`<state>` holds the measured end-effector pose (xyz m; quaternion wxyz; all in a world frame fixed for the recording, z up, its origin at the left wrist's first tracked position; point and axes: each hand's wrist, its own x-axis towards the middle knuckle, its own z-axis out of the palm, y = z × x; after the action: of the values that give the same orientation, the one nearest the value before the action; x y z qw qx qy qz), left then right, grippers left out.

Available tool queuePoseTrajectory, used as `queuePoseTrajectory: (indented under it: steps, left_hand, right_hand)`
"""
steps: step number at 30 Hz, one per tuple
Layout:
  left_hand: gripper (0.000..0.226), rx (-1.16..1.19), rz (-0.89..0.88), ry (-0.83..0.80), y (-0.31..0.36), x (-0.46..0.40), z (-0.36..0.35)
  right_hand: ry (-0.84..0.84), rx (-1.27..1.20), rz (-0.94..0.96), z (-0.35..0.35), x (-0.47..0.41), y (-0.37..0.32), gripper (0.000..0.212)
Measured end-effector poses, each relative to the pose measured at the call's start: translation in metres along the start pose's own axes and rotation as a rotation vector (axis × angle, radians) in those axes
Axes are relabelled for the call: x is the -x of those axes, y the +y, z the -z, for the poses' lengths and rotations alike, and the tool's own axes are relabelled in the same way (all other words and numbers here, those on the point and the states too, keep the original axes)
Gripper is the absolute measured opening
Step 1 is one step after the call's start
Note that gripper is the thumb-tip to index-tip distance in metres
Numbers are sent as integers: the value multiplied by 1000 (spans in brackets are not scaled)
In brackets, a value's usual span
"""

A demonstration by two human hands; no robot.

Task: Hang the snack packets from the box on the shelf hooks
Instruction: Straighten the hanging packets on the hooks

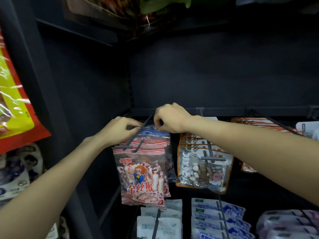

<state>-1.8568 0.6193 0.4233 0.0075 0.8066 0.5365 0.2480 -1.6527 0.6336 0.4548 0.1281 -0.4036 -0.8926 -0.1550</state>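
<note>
Step in hand, as judged: seating packets on the two-pronged hook (136,144) at the left of the dark shelf (224,111). To do it well — keep each header hole lined up with both prongs, slide back level, avoid tearing the seal.

Left hand (120,129) is pinching the top left edge of a rear blue-striped packet (151,131), fingers curled. Right hand (170,119) is pinching the same top edge from the right, fingers closed on it.

Red-striped snack packets (143,176) are hanging at the front of that hook. Box not in view.
</note>
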Motion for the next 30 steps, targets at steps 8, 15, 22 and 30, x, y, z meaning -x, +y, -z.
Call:
queuePoseTrajectory:
  steps: [8, 15, 22, 30]
  left_hand:
    - [29, 83, 68, -7, 0, -11, -5]
    - [17, 81, 65, -24, 1, -31, -1]
    - [13, 88, 10, -156, -3, -46, 9]
    - [6, -218, -3, -86, 9, -51, 4]
  right_hand:
    - [-221, -413, -248, 2, -16, 14, 23]
    - [-193, -372, -229, -2, -30, 16, 12]
    - [-232, -320, -214, -1, -36, 17, 12]
    - [-178, -199, -199, -8, -40, 17, 27]
